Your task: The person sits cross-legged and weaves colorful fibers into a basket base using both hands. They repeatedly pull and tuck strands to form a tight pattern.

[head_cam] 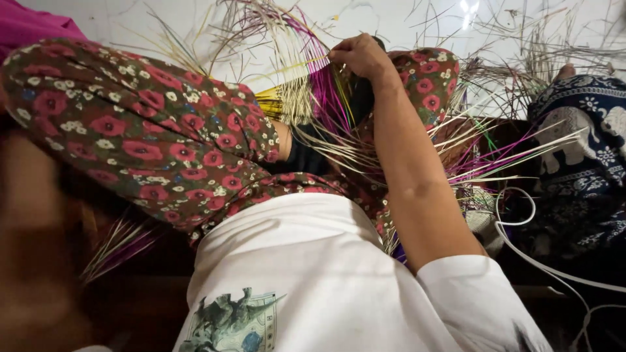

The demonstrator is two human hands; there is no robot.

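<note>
We pinch a thin yellow straw [306, 63] tight in our right hand [360, 55]. We should pull it slowly, so it stays flat and unbroken. Our left hand is hidden.

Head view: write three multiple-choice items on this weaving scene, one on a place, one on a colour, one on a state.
1. Where is the right hand?
A. at the top of the upright strips, above the knees
B. flat on the white shirt
C. on the white cord at right

2. What colour is the strip pinched in the fingers?
A. blue
B. yellow
C. black

3. How is the right hand set?
A. spread open
B. closed in a pinch on a strip
C. hanging free

Answers: 1 A, it sits high among the woven strips. 2 B, a yellow strip runs leftward from the fingertips. 3 B, fingers close on it.
</note>
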